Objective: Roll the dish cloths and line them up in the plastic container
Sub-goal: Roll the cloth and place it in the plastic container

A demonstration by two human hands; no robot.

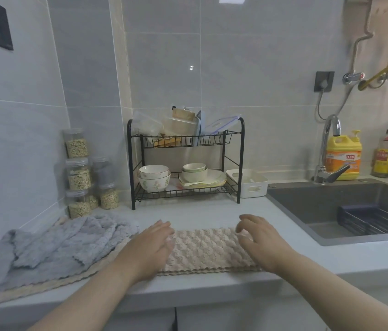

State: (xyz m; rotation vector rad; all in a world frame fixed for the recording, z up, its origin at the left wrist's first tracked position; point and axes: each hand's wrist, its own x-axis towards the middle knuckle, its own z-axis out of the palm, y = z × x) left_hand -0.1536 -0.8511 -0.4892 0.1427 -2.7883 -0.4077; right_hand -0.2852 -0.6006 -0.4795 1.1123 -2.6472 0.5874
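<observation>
A beige dish cloth lies folded into a long strip on the counter near the front edge. My left hand rests flat on its left end, fingers straight. My right hand sits on its right end with the fingers bent down onto the cloth's far edge. A heap of grey dish cloths lies to the left on top of another beige cloth. The white plastic container stands at the back, right of the dish rack, apart from both hands.
A black two-tier dish rack with bowls and boxes stands behind the cloth. Several clear jars are stacked in the left corner. The sink with its tap lies to the right, a yellow detergent bottle behind it.
</observation>
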